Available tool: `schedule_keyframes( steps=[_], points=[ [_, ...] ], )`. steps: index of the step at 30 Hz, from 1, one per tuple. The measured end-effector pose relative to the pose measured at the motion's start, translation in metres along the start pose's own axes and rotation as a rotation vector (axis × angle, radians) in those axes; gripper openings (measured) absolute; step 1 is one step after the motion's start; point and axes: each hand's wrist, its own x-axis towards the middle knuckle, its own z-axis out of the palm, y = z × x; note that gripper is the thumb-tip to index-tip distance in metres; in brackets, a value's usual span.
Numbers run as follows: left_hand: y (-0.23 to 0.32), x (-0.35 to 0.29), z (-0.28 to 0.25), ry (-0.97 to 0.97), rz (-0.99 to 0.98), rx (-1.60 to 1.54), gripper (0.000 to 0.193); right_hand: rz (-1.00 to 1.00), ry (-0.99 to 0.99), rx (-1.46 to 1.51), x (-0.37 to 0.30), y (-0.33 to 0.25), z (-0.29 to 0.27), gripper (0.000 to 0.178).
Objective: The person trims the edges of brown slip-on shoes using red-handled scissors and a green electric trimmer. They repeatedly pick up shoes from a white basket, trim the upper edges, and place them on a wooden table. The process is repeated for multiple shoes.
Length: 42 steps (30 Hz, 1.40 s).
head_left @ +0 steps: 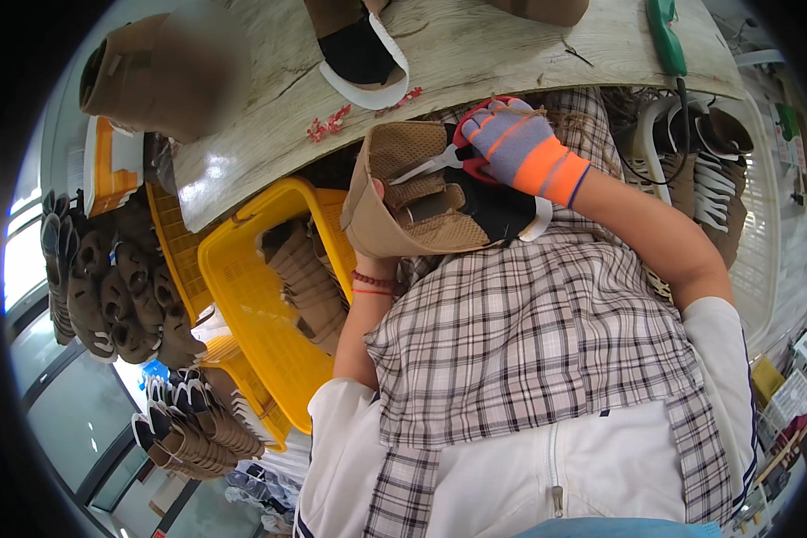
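A tan-brown shoe upper (369,208) with a mesh lining, a black section and a white toe edge is held above my lap, its inside facing up. My left hand (377,267) grips it at the left side; most of the fingers are hidden behind the material, and the thumb tip shows at the rim. My right hand (516,148), in a grey-purple and orange glove, is closed around red-handled scissors (441,161). Their metal blades lie over the inside of the upper, pointing left toward the lining.
A worktable (269,170) lies ahead, with a black-and-white shoe piece (363,58) and a green tool (666,38) with a cord. Yellow crates (242,260) of brown uppers stand left. More uppers (134,296) are piled far left; a white basket (758,242) is right.
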Motion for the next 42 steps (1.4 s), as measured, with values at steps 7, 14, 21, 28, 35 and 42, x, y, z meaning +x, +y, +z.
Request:
schedule_keyframes(
  steps=[7, 14, 21, 28, 35, 42],
  points=[
    [0.006, -0.003, 0.014, -0.002, 0.059, 0.013, 0.047, 0.116, -0.113, 0.109, -0.033, 0.025, -0.023, 0.030],
    [0.015, -0.007, 0.029, -0.076, 0.036, -0.019, 0.048, 0.012, -0.021, -0.044, -0.050, 0.031, -0.010, 0.031],
    [0.014, -0.008, 0.016, -0.059, 0.015, -0.055, 0.049, 0.263, -0.133, 0.097, -0.053, 0.047, -0.020, 0.032],
    [0.026, 0.005, -0.029, -0.105, -0.015, 0.086, 0.042, 0.177, -0.122, 0.346, -0.055, 0.002, -0.030, 0.031],
    [0.048, -0.020, -0.057, -0.127, -0.616, 0.106, 0.044, 0.061, -0.386, 0.194, -0.046, -0.012, -0.021, 0.031],
    [0.053, -0.029, -0.045, -0.183, -0.589, 0.109, 0.030, 0.003, -0.407, 0.071, -0.026, -0.026, -0.018, 0.034]
  ],
)
